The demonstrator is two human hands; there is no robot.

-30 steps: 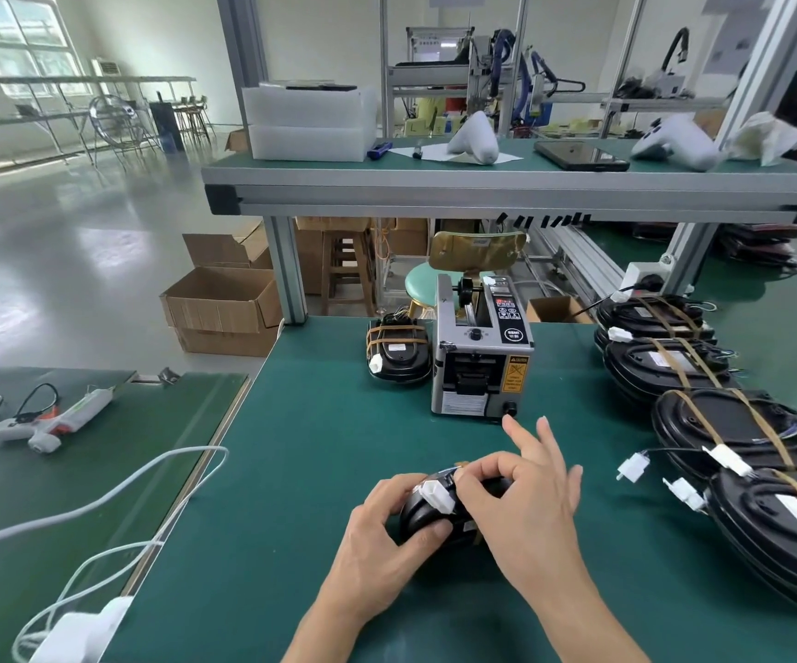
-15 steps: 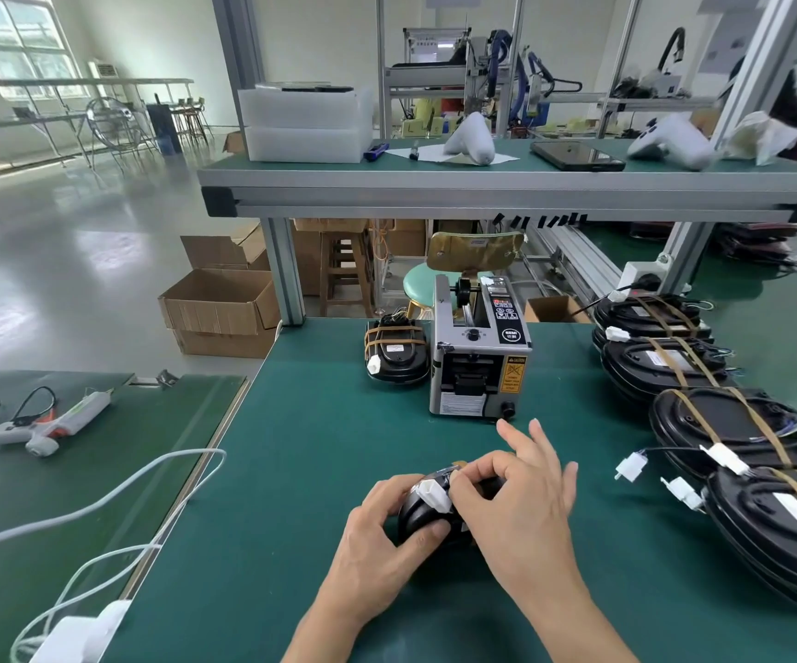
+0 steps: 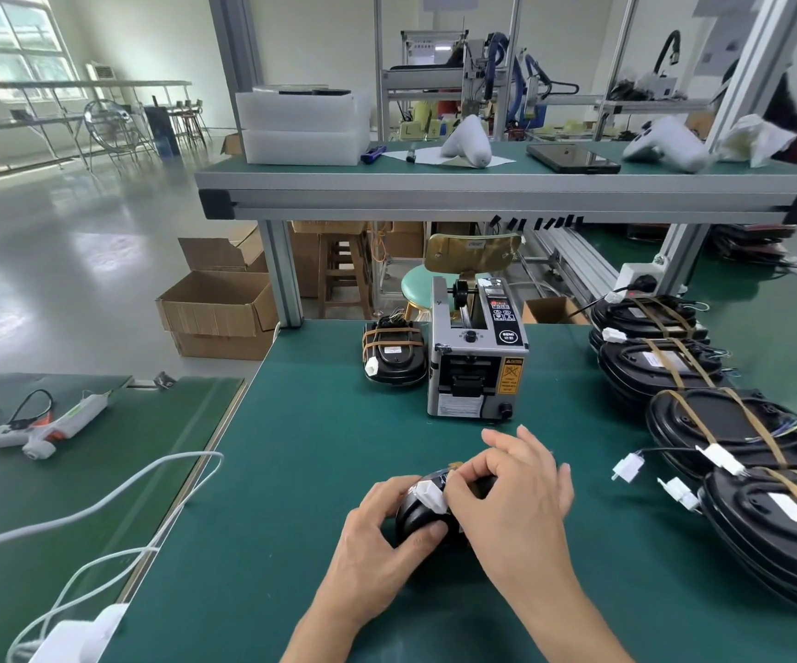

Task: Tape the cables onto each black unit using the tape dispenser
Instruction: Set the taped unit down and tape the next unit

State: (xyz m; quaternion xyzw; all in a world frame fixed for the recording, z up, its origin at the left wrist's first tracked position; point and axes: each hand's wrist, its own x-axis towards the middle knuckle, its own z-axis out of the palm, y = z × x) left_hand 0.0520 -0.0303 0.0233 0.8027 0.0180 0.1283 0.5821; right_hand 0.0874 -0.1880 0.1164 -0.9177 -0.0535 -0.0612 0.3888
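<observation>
"SEMI" on tape dispenser [image 3: 475, 356]

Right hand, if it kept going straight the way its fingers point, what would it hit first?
Probably the tape dispenser. The right hand has its fingers stretched up the mat toward the dispenser's front, with only bare green mat between, though depth is hard to judge.

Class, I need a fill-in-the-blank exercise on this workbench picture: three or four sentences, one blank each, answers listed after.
1. Both hands, left hand and right hand, hold one black ____ near the front of the mat.
2. The tape dispenser stands ____ the hands, farther from the person.
3. The white connector on the held unit sits between the two ____.
4. The glue gun lies on the table to the ____.

Answers: unit; behind; hands; left
</observation>
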